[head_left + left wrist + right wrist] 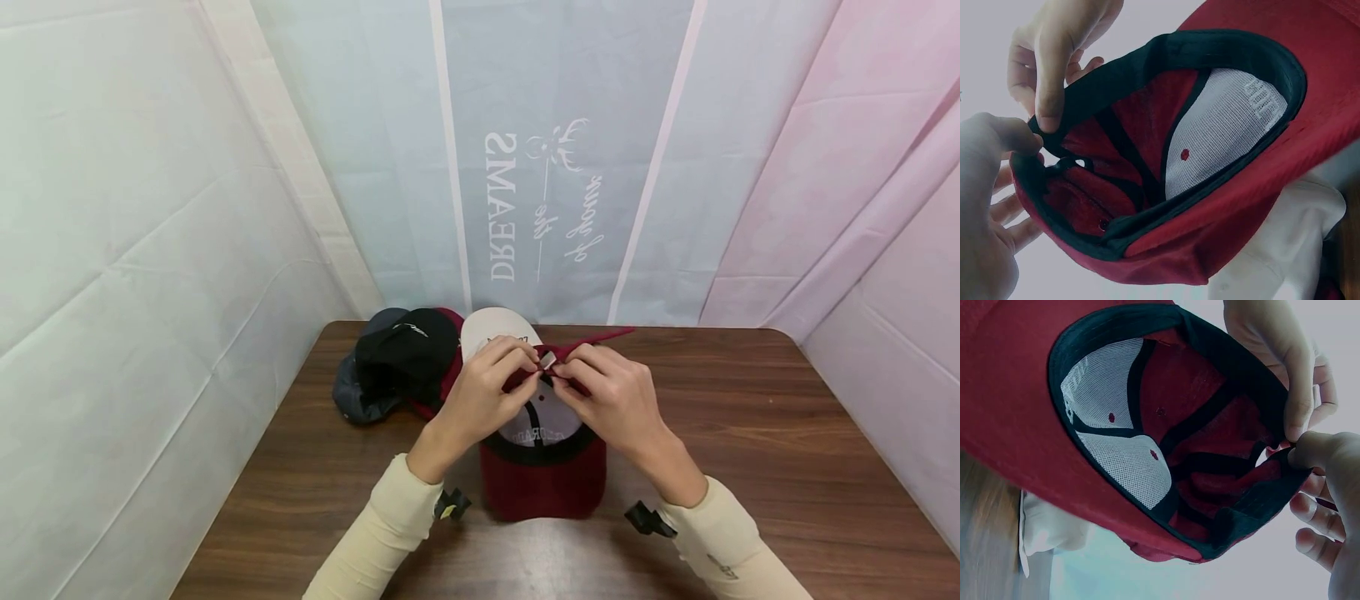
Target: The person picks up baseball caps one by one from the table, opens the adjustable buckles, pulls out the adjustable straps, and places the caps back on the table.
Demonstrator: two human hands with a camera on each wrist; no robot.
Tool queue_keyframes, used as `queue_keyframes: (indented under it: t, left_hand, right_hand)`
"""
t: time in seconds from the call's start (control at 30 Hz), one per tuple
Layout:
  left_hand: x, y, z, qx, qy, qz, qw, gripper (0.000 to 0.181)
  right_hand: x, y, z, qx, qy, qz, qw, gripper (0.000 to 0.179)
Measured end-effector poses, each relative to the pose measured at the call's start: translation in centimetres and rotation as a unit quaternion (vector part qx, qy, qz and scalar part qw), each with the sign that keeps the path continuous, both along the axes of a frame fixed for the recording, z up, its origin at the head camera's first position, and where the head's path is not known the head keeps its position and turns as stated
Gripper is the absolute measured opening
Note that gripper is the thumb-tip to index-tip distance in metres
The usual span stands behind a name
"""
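A dark red baseball cap (543, 487) is held above the table, its brim toward me and its hollow inside facing up. Left hand (487, 390) and right hand (611, 398) pinch its back strap from either side, thumbs and fingertips close together. Between them shows a small metal buckle (548, 360), with a loose red strap end (603, 337) sticking out to the right. Inside the cap, both wrist views show a black sweatband (1229, 53) and white backing (1122, 465) behind the front panels. Fingers partly cover the strap.
At the back left of the wooden table (750, 433) lie a black cap (412, 350), a dark blue cap (352, 396) and another red one partly hidden. An off-white cap (491, 323) sits just behind the hands. Fabric curtains (375, 167) border the table.
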State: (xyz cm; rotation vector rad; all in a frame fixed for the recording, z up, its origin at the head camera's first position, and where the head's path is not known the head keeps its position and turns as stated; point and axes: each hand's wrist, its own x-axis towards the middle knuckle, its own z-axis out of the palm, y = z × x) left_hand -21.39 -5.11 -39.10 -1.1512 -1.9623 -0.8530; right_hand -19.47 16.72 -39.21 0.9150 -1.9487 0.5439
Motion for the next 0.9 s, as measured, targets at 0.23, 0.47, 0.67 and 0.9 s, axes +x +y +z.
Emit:
queue_keyframes:
  t: [0.23, 0.47, 0.67, 0.9]
  left_hand:
    - [0.03, -0.19, -0.03, 0.009, -0.006, -0.004, 0.9999, 0.012]
    - [0.06, -0.36, -0.05, 0.013, -0.008, -0.004, 0.9999, 0.015]
    - [0.09, -0.45, -0.05, 0.018, -0.009, -0.006, 0.9998, 0.015]
    - [0.07, -0.51, -0.03, 0.023, -0.01, -0.006, 0.9997, 0.016]
  right_hand:
    - [0.06, 0.0, 0.14, -0.004, -0.002, -0.005, 1.0, 0.01]
    - [0.01, -0.03, 0.18, -0.01, 0.002, -0.007, 0.9999, 0.01]
    - [0.0, -0.08, 0.23, -0.013, 0.004, -0.007, 0.9999, 0.008]
    - [0.03, -0.15, 0.48, -0.017, 0.016, -0.008, 0.9997, 0.007]
